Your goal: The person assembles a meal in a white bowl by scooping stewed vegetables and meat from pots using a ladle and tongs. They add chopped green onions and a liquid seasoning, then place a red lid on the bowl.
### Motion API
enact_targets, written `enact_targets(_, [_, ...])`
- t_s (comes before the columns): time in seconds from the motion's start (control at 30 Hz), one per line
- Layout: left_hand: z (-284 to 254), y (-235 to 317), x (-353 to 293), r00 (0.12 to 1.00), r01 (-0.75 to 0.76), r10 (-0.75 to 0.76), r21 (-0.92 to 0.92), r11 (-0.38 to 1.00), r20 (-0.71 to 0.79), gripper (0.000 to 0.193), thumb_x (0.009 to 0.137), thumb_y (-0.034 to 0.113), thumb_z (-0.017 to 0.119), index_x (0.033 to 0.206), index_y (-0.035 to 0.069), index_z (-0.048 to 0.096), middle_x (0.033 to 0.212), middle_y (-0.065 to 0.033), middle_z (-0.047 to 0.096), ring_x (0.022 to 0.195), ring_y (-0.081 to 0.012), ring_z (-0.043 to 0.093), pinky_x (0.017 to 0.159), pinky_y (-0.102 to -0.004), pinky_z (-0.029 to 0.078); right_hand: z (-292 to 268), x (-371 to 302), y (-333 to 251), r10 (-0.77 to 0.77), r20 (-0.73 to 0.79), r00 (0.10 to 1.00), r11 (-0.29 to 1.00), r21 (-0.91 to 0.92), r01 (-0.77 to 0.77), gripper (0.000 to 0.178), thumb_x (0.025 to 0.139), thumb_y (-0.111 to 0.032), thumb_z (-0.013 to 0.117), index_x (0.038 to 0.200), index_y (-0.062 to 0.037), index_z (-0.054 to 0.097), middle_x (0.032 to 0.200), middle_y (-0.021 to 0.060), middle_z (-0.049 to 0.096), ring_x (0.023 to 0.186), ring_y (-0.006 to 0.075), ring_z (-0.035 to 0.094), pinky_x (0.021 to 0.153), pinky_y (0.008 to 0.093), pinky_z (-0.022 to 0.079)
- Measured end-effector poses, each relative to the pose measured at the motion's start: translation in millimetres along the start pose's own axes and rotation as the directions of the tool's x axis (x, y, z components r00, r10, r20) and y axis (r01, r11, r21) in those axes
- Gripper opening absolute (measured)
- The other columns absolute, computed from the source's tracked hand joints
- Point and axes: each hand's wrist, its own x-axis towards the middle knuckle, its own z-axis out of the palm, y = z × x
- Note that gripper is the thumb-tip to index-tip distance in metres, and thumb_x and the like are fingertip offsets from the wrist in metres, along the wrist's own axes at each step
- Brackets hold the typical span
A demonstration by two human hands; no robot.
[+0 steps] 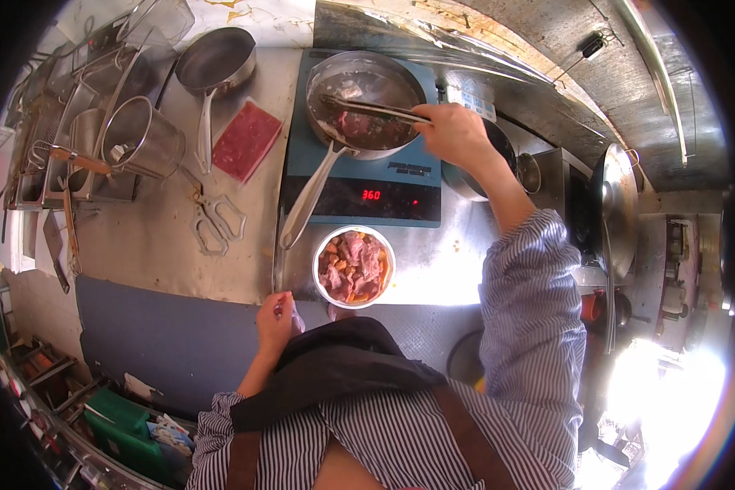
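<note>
My right hand (453,135) is closed round the end of a pair of metal tongs (384,109). Their dark tips reach into a frying pan (366,153), where a piece of meat (353,124) lies in cloudy liquid beside a pale clump. The pan sits on a blue induction cooker (412,184) with a lit red display, its handle toward me. At the counter's front edge, my left hand (275,322) is closed, partly round something pale and pinkish that I cannot make out. Close to it stands a white tub (318,287) of sliced meat and brownish chunks.
Left of the cooker lie a flat red meat pack (248,140), scissors (216,224) and a second pan (216,61). A metal strainer (144,135) stands by utensil bins at far left. A dark pot (498,151) and a wok (619,204) are at right.
</note>
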Motion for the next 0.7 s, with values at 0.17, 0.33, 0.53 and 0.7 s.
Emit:
enact_targets(0.17, [-3.3, 0.5, -1.2, 1.0, -0.024, 0.024, 0.01, 1.0, 0.012, 0.016, 0.086, 0.015, 0.059, 0.094, 0.002, 0.063, 0.081, -0.0073, 0.062, 0.068, -0.0122, 0.057, 0.061, -0.024, 0.046, -15.6, -15.8, 14.1, -0.001, -0.113, 0.994, 0.999, 0.031, 0.005, 0.027, 0.084, -0.029, 0.055, 0.107, -0.0175, 0.063, 0.093, 0.0126, 0.065, 0.088, 0.0306, 0.062, 0.078, 0.0396, 0.049])
enact_targets(0.33, [-1.7, 1.3, -0.3, 0.998, -0.06, 0.059, 0.035, 0.998, 0.027, 0.016, 0.086, 0.015, 0.059, 0.093, 0.001, 0.063, 0.08, -0.0085, 0.062, 0.067, -0.0135, 0.057, 0.06, -0.0248, 0.045, -18.2, -41.0, 32.8, 0.038, -0.196, 0.98, 0.997, 0.068, -0.025, 0.026, 0.082, -0.026, 0.057, 0.106, -0.0162, 0.063, 0.083, 0.0159, 0.065, 0.078, 0.0324, 0.062, 0.071, 0.0405, 0.049])
enact_targets(0.53, [-2.7, -2.1, 2.1, 0.994, -0.105, 0.103, 0.046, 0.993, 0.04, 0.015, 0.085, 0.015, 0.06, 0.091, 0.001, 0.062, 0.078, -0.0105, 0.061, 0.064, -0.0158, 0.057, 0.059, -0.0258, 0.045, -31.8, -150.7, 35.0, 0.095, -0.282, 0.955, 0.95, 0.312, -0.002, 0.025, 0.078, -0.013, 0.063, 0.101, -0.0048, 0.064, 0.08, 0.0191, 0.063, 0.068, 0.0319, 0.063, 0.061, 0.0336, 0.05])
enact_targets(0.7, [-4.6, 4.7, 5.5, 0.987, -0.101, 0.085, 0.11, 0.989, 0.139, 0.015, 0.085, 0.014, 0.06, 0.092, 0.001, 0.062, 0.078, -0.0103, 0.061, 0.065, -0.0167, 0.057, 0.059, -0.0267, 0.045, -7.9, -251.0, 8.1, 0.206, -0.063, 0.977, 0.885, 0.438, -0.158, 0.025, 0.076, -0.005, 0.063, 0.1, -0.0023, 0.064, 0.076, 0.0186, 0.063, 0.066, 0.0295, 0.064, 0.059, 0.0324, 0.049])
